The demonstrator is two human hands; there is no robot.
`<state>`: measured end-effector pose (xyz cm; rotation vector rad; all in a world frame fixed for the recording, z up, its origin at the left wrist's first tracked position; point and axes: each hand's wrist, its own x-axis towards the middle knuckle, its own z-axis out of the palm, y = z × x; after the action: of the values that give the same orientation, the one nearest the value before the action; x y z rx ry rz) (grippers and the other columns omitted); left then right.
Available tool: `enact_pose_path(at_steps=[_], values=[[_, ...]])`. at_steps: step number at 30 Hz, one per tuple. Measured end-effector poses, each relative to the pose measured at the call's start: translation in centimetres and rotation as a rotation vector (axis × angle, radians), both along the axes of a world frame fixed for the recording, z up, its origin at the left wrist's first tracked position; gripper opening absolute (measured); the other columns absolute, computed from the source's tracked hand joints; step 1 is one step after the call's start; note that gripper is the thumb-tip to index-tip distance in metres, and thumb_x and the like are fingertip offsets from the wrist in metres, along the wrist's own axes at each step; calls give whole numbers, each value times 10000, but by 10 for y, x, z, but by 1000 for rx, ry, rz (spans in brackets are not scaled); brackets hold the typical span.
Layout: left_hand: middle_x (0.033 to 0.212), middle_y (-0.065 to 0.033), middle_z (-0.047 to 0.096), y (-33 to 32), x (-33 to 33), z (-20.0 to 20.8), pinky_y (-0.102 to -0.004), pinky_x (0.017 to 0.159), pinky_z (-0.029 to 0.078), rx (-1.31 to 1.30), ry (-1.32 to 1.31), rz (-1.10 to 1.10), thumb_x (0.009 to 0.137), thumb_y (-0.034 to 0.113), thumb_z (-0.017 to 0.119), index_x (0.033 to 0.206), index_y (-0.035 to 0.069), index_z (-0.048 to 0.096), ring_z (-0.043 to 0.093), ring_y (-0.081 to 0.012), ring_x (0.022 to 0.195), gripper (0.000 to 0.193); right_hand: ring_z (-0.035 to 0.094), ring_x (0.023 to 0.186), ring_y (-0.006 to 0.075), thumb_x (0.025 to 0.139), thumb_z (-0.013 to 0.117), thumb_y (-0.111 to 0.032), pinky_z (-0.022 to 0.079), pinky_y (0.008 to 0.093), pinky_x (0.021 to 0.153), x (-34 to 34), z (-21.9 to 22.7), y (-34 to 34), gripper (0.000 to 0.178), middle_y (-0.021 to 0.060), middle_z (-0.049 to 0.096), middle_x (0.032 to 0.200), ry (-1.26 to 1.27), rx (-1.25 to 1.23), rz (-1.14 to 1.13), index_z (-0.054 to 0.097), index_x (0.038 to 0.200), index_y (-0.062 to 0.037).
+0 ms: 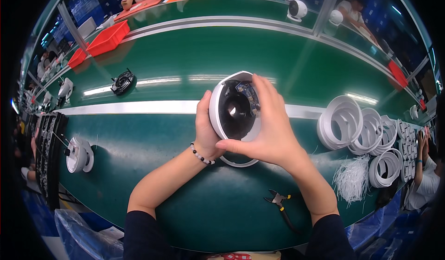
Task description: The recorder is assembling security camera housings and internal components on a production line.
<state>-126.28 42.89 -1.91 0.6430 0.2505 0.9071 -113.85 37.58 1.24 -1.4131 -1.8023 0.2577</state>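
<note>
Nearest: dark sleeves at the lower edge, both forearms reaching up over the green counter (pixel 194 213). Small pliers (pixel 277 199) w/ yellow-black handles lie on the counter btwn the forearms, closer to the right one. Left wrist wears a bead bracelet (pixel 202 156).

Mid: left hand (pixel 206 132) is closed round the left rim of a round white fan housing (pixel 234 109), held up above the counter, tilted so the dark hollow inside faces the camera. Right hand (pixel 273 132) grips its right side, fingers curled over the top edge, thumb across the bottom. A thin white ring (pixel 238 162) sits just below the housing, partly hidden by the hands.

To the right: bundle of white cable ties (pixel 352 179), then stacked white rings (pixel 343 121). To the left: another white housing (pixel 79 155) on the counter.

Farther: metal rail (pixel 139 107), black fan grille (pixel 123 81) on the belt, red bins (pixel 107 37), other people seated at the far side.
</note>
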Motion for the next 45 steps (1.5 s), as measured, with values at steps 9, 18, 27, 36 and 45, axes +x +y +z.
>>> enact_pose_path(at_steps=[9,18,27,36,45], values=[[1192,-97,467,0,-1,3,-348,933,393,88,53,-70,800,688,175,1235,60,387,464,-211,1096,794,329,1155,381,461,787,-517,315,418,951,4,1,4,1159,264,302,1243,-64,-20,-49,229,1257,115],[1171,-109,483,5,-7,11,-354,901,422,32,188,-66,845,614,207,1214,46,415,487,-217,1071,709,374,1060,408,442,763,-552,345,431,907,4,-10,10,1167,284,318,1189,-125,60,-16,255,1212,164],[1082,-143,536,6,-8,-2,-351,846,458,71,41,9,756,412,463,1163,6,440,543,-227,974,575,308,1161,393,433,790,-467,290,441,955,-6,-38,17,1169,252,285,1277,27,318,-41,200,1286,73],[1124,-151,532,58,5,-5,-398,922,400,-134,132,-90,836,453,320,1160,-10,460,528,-258,1025,582,165,1234,461,571,742,-447,193,501,991,2,-41,29,1050,299,127,1346,-41,254,-110,177,1299,55],[1057,-146,541,154,-17,-58,-449,769,475,4,642,263,873,380,416,1115,6,450,552,-268,951,446,224,1246,400,544,717,-526,213,516,990,-15,-31,0,945,255,228,1337,-421,-285,433,378,1233,24]])
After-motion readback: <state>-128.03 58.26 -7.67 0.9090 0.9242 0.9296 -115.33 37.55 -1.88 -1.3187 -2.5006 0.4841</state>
